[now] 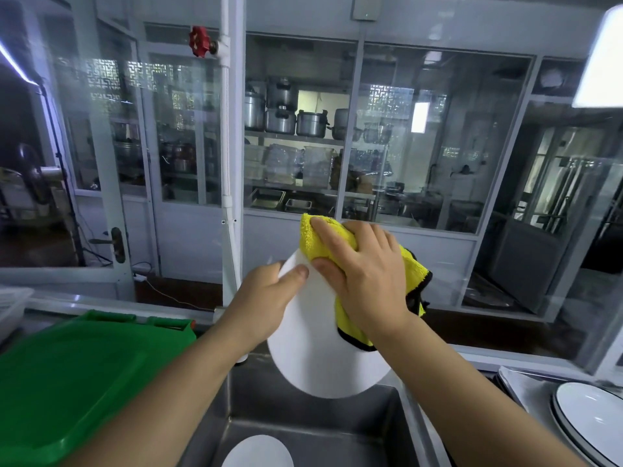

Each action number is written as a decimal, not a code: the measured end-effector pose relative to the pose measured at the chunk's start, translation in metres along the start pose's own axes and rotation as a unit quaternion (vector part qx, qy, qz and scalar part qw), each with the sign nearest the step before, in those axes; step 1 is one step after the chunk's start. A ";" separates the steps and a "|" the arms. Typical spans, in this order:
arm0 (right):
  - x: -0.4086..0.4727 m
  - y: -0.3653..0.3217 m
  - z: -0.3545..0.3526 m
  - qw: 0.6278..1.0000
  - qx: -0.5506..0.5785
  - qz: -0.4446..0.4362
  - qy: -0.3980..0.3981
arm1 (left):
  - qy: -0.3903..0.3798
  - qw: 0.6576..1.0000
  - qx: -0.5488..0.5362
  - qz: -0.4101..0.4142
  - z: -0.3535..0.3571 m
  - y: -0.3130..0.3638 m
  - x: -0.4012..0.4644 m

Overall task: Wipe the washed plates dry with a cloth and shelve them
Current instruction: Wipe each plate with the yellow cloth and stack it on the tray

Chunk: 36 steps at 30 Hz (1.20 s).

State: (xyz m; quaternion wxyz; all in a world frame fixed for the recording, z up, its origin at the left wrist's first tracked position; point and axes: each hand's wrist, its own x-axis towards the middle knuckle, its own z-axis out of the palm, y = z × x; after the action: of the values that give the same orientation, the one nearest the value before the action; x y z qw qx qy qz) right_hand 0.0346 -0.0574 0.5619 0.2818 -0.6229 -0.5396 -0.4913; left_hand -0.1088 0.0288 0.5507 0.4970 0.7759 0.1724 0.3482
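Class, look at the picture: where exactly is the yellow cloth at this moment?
In the head view, right of centre: the yellow cloth lies pressed under the right hand against the upper right of the white plate held above the sink.

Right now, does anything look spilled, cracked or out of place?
Nothing stands out. The left hand holds the round white plate above the steel sink; the right hand presses the yellow cloth on it.

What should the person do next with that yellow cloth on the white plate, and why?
Probably sweep the yellow microfibre cloth down across the round white plate. The right hand presses the cloth only on the plate's upper right part, while the left hand grips the upper left rim above the steel sink; the lower face is uncovered.
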 end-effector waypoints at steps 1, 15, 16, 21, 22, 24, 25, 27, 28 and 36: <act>0.002 0.000 0.000 1.000 0.002 0.000 0.000 | 0.008 1.000 0.002 0.007 0.001 0.002 -0.001; -0.007 0.007 -0.008 0.921 0.143 0.362 0.032 | 0.069 0.987 -0.144 0.032 0.004 -0.003 -0.014; -0.007 0.009 -0.010 0.928 0.140 0.344 0.024 | 0.039 0.990 -0.134 0.008 -0.003 -0.004 -0.010; -0.006 0.011 -0.007 0.984 0.043 0.175 -0.011 | -0.061 0.992 -0.096 -0.061 -0.023 0.008 0.007; -0.005 0.012 -0.007 0.987 0.034 0.156 -0.008 | -0.056 0.993 -0.086 -0.056 -0.022 0.009 0.008; -0.002 0.013 -0.007 0.992 0.028 0.119 0.012 | -0.031 0.997 -0.068 -0.036 -0.018 0.008 0.009; 0.000 0.013 -0.007 0.995 0.023 0.094 0.024 | -0.022 0.997 -0.068 -0.029 -0.014 0.008 0.007; 0.003 0.008 -0.007 0.999 -0.004 0.028 0.031 | -0.005 0.997 -0.077 -0.023 -0.006 0.007 0.005; 0.004 0.004 -0.006 0.999 -0.018 -0.004 0.030 | 0.000 0.997 -0.077 -0.022 -0.002 0.008 0.004; -0.001 0.018 -0.001 0.994 -0.062 0.088 0.029 | 0.073 0.987 -0.140 -0.024 -0.004 0.006 -0.003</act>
State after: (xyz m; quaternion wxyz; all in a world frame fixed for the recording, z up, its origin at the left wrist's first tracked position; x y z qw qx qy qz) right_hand 0.0509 -0.0637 0.5645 0.3001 -0.6695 -0.4432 -0.5150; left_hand -0.1143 0.0268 0.5556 0.5950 0.6670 0.1763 0.4124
